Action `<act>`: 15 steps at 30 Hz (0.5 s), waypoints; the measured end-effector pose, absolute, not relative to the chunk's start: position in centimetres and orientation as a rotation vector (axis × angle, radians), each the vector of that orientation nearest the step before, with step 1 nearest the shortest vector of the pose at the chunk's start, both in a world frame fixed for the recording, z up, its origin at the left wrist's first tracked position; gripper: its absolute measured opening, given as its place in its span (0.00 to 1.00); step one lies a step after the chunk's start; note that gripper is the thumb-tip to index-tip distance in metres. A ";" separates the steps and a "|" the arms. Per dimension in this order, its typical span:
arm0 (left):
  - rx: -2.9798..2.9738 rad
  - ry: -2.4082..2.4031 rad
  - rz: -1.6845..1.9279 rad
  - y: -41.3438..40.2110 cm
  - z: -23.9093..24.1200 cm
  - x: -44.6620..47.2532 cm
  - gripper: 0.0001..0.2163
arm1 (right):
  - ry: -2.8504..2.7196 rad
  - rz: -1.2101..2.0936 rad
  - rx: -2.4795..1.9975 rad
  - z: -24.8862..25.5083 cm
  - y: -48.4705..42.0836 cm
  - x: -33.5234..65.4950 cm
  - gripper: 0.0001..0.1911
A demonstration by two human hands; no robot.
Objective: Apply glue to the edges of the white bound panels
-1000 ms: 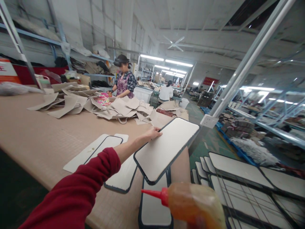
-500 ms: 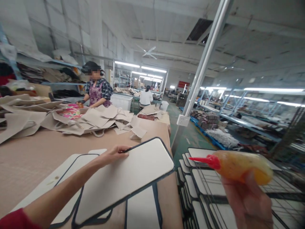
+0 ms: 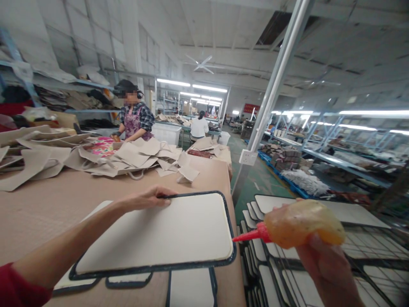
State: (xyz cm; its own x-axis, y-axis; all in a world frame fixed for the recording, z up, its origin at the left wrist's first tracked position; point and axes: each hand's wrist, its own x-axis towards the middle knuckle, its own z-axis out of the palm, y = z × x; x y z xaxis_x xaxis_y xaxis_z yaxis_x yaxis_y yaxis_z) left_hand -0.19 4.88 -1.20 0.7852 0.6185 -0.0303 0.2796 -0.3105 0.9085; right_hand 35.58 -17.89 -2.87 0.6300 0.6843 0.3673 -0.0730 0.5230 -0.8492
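Note:
My left hand (image 3: 156, 198) pinches the far edge of a cream rectangular panel (image 3: 159, 234) with rounded corners and a dark blue border. The panel is held tilted above the table. My right hand (image 3: 322, 256) is wrapped round a squeeze bottle (image 3: 303, 224) of amber liquid, likely glue. Its red pointed nozzle (image 3: 249, 235) is at the panel's right edge; whether it touches cannot be made out. Below the held panel, another cream panel (image 3: 191, 288) lies on the table, partly covered from view.
Stacked dark-edged panels (image 3: 265, 281) and a wire rack (image 3: 377, 243) stand at the right. Beige cut pieces (image 3: 137, 157) are heaped across the table (image 3: 79, 187). A metal post (image 3: 255, 140) rises beyond the table's right edge. A co-worker (image 3: 136, 115) stands behind the heap.
The panel has levelled out and turned, its right edge now more upright. The bottle has moved left and down, bringing its nozzle from apart to the panel's right edge.

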 end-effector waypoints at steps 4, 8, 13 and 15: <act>1.889 0.682 0.399 4.4 -0.8 -0.2 0.19 | -0.738 0.489 -0.879 -3.4 -18.0 35.7 0.37; 1.864 0.635 0.352 5.1 -1.9 -0.6 0.20 | -0.734 0.540 -0.857 -4.0 -18.5 35.6 0.36; 1.814 0.661 0.413 5.9 -2.9 -0.8 0.21 | -0.667 0.507 -0.888 -5.0 -19.0 35.1 0.35; 1.765 0.696 0.433 5.6 -3.0 -0.6 0.22 | -0.609 0.501 -0.902 -5.4 -19.1 34.3 0.36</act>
State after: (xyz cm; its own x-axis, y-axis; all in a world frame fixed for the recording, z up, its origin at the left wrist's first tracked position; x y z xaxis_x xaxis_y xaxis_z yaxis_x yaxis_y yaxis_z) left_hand -0.60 5.64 -2.96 0.7573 0.6505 -0.0572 0.2363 -0.1913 0.9526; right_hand 34.30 -19.14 -5.38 0.7245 0.6328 0.2732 -0.1464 0.5286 -0.8362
